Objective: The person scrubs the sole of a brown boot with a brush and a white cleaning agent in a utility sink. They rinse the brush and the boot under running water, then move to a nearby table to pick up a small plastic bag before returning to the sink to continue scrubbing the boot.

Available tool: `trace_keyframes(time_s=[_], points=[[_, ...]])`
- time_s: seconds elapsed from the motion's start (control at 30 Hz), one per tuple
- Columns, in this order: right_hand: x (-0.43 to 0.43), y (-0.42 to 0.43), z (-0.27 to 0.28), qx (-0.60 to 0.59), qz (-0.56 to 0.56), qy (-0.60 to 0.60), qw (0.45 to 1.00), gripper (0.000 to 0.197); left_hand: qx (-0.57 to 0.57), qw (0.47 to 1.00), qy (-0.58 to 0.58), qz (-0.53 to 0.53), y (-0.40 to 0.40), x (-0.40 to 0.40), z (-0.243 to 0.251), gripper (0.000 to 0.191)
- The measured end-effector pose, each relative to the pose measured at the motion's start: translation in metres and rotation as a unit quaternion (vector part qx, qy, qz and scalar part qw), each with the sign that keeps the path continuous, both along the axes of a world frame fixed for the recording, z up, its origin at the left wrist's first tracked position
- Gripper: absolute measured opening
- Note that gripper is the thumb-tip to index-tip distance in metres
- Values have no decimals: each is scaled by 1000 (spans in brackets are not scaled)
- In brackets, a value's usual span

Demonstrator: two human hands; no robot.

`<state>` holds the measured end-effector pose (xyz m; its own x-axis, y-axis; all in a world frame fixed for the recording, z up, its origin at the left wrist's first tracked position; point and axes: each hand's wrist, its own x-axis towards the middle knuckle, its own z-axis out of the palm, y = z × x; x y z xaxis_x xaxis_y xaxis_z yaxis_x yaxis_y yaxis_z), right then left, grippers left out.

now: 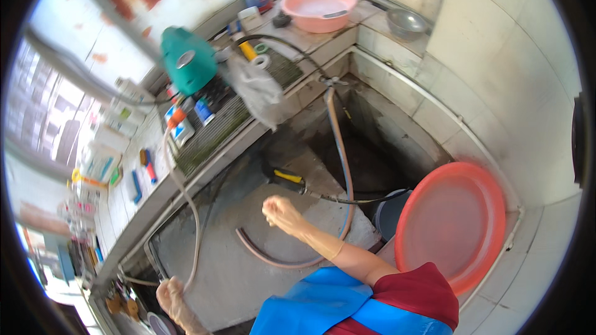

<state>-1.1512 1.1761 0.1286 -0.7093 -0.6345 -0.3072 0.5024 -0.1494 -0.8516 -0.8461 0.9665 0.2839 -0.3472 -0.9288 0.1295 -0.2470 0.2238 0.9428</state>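
Note:
A thin translucent glove covers my left hand [171,294], whose fingers are curled at the lower left beside a pale hose [193,214]; whether it grips anything is unclear. My right hand [281,216], also gloved, is raised over the grey stone slab [223,284] with its fingers curled; nothing is seen in it. Just beyond it lies a spray gun with a yellow and black handle [288,177], joined to a black hose. A brown hose [344,167] hangs from the tap [331,81], and its loose end curves across the slab.
A large red basin [447,228] leans at the right beside a grey bucket [391,214]. Behind the slab is a dark sink pit [368,149]. The ledge holds a pink basin [319,7], a metal bowl [406,23], a green machine housing [188,63], bottles and brushes.

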Motion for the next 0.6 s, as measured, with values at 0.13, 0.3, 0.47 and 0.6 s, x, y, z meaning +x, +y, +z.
trace_keyframes(time_s=[0.13,0.3,0.47,0.6], points=[[79,-29,7,-104,260,-230,932,60,144,988,35,-34,59,-5,-14,12],[128,-67,81,-193,231,-399,866,95,225,963,16,-150,71,57,-49,7],[217,-116,77,-139,134,-442,876,44,194,969,-62,-138,54,162,-72,7],[303,-161,71,-97,154,-408,894,19,175,975,-48,-126,20,259,-81,23]])
